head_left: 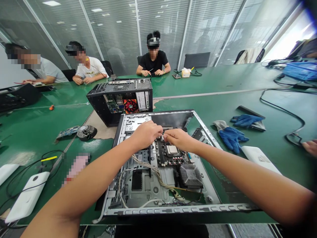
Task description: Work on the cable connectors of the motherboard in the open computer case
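An open computer case [151, 209] lies on its side right in front of me. Inside it a motherboard [162, 158] carries a bare processor [171, 149]. Over the board's far edge, my left hand [148, 133] and my right hand [177, 138] almost meet, both with fingers closed in a pinch. Whatever sits between the fingertips is too small or hidden to name. A finned heatsink [190, 176] rests in the case nearer to me, beside a bundle of pale cables [158, 177].
Behind stands a second computer case [119, 86] with a red fan [131, 105]. Blue gloves [230, 135] and a white power bank [260, 158] lie right. On the left are a round cooler [86, 133], a circuit board [68, 132] and another power bank [29, 195]. Several people sit around the green table.
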Tool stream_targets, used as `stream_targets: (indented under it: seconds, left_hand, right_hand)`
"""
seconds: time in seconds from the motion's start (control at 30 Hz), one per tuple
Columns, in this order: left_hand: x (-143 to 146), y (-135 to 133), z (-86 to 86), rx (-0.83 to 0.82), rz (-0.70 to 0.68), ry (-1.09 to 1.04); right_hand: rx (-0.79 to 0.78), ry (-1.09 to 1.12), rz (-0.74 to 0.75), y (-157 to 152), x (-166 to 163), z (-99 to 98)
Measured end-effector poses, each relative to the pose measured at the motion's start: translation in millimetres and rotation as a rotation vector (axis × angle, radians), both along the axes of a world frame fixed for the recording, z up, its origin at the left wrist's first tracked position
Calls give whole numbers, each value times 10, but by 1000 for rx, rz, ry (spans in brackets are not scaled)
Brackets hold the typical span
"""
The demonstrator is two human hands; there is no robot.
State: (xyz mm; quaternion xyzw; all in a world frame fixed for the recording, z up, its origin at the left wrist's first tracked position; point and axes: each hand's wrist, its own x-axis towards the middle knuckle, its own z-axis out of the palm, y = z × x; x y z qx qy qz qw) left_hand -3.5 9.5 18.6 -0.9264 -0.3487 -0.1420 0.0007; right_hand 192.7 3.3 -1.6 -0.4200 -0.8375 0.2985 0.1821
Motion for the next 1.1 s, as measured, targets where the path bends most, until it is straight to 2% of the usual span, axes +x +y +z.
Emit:
stream_targets:
  seconds: [0.27, 0.5, 0.8, 1.1]
  left_hand:
    - [2, 61, -40, 7, 8, -14]
    - [33, 57, -39, 34, 32, 84]
    - [15, 27, -18, -52, 19, -20]
    - [27, 49, -35, -70, 25, 42]
  right_hand:
    - [-29, -1, -24, 21, -6, 25]
    - [45, -34, -29, 15, 7, -3]
    - [-80, 24, 7, -9, -3, 28]
    - [43, -13, 9, 0, 14, -25]
